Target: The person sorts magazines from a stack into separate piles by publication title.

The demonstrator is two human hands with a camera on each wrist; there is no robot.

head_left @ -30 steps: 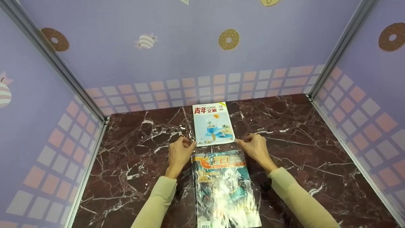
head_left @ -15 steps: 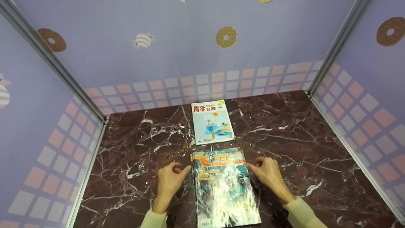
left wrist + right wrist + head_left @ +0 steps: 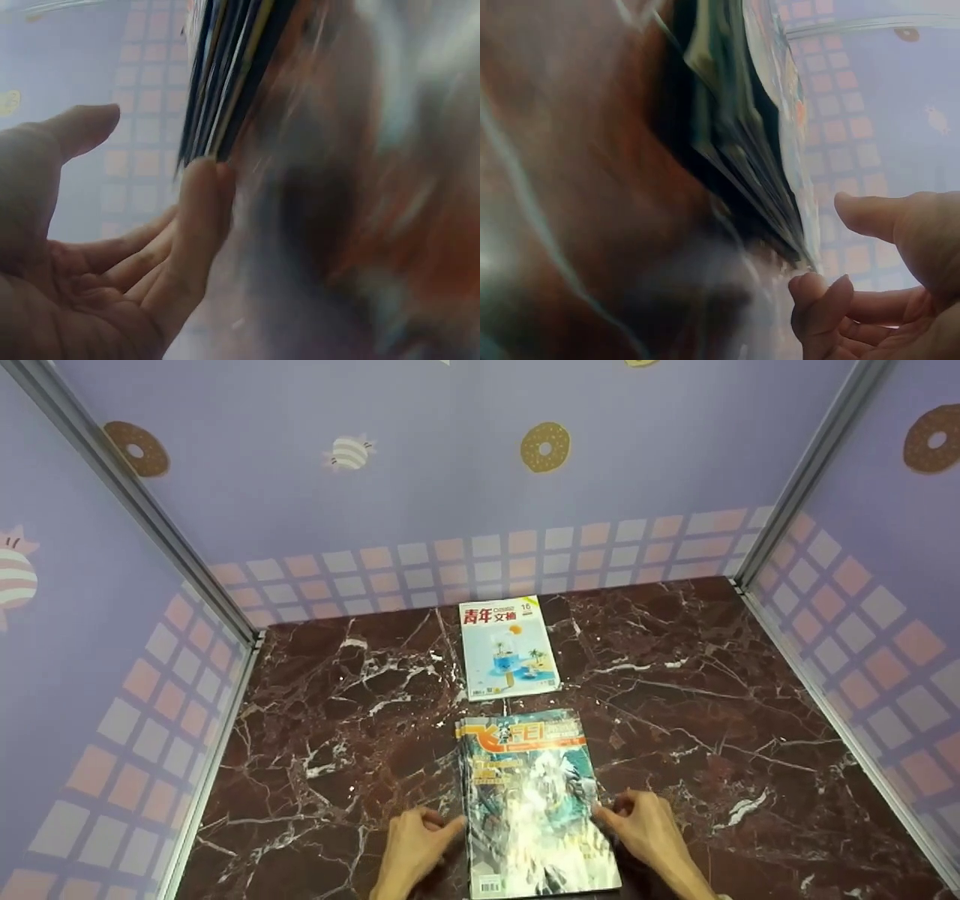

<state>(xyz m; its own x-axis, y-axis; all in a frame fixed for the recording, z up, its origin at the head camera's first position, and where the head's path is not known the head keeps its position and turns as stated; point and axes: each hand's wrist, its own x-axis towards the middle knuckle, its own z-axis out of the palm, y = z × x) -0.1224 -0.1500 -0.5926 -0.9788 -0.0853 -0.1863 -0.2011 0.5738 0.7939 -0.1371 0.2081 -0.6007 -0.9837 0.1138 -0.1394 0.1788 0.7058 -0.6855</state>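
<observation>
A stack of large magazines (image 3: 540, 810) with a glossy teal and orange cover lies near the front middle of the table. At its left side, my left hand (image 3: 416, 844) has its thumb tip close to the stack's edge. In the left wrist view, the index fingertip (image 3: 199, 176) is at the edges of the stacked magazines (image 3: 232, 75), and the thumb stands apart. My right hand (image 3: 649, 832) is at the stack's right side. The right wrist view shows its fingertips by the stack's lower corner, thumb apart. Beyond the stack lies a smaller magazine (image 3: 508, 649) with a white and blue cover.
The dark red marbled table (image 3: 337, 720) extends to both sides of the magazines. Lilac panels with printed sweets and pink and white squares enclose it: a back wall (image 3: 442, 487), a left wall (image 3: 82, 607) and a right wall (image 3: 900, 585).
Both hands have moved back toward the person, from the smaller magazine's near corners, along the large stack to its lower sides. The magazines look to be in the same place.
</observation>
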